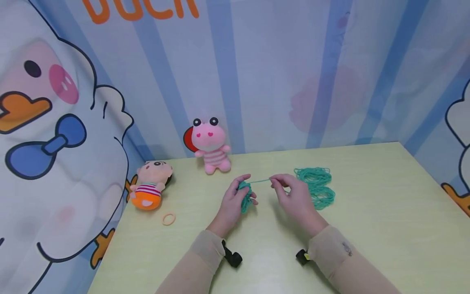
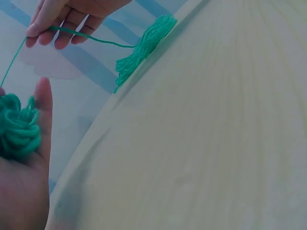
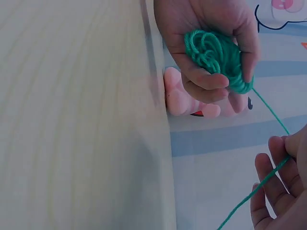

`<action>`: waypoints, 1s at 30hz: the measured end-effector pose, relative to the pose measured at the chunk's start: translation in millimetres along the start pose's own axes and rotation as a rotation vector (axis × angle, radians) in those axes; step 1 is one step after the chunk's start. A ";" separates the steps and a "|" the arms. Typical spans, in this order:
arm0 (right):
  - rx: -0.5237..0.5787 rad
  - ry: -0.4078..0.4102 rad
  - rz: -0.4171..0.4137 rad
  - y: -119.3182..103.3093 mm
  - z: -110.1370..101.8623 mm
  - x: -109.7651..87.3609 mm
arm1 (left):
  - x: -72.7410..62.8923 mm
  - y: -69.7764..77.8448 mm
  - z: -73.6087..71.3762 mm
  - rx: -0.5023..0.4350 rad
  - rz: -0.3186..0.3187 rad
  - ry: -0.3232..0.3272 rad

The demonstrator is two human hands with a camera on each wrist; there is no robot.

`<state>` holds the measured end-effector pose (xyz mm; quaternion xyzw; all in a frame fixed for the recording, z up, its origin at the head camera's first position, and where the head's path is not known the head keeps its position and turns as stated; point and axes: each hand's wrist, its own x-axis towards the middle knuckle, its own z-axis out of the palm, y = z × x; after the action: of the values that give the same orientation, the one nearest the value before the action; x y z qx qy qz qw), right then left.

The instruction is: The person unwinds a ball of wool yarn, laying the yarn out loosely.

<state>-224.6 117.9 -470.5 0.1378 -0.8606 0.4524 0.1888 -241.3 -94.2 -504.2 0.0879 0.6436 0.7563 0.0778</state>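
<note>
Green yarn [image 1: 246, 202], likely light, soft and tangle-prone, is best cupped loosely, as the left hand [image 1: 229, 204] does with curled fingers above the bench [image 1: 389, 228], while the right hand [image 1: 296, 199] pinches its strand [image 3: 271, 111] and the loose skein [image 1: 316, 176] lies toward the far edge.

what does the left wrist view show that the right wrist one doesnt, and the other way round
Only the left wrist view: the loose green yarn pile on the table, and a faint pink patch on the backdrop.

Only the right wrist view: the pink plush toy, partly hidden behind the left hand, and part of a black-outlined print.

Both: the left hand holding a green yarn bundle, the right hand pinching its strand, the table and the striped backdrop.
</note>
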 end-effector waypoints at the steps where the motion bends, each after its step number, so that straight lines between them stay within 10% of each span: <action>1: 0.000 0.018 -0.009 0.2 -2.0 -0.4 | -0.3 -0.8 0.1 0.031 0.008 -0.005; 20: -0.002 0.043 -0.119 17.6 -32.5 -16.1 | 3.1 -7.6 -5.3 0.197 0.067 0.195; 30: -0.027 0.056 -0.067 32.8 -48.5 -21.9 | -1.3 0.1 -1.0 0.001 0.072 0.048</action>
<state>-208.8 177.8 -479.0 0.1514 -0.8560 0.4378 0.2296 -240.2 -95.4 -504.3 0.0928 0.6420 0.7603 0.0348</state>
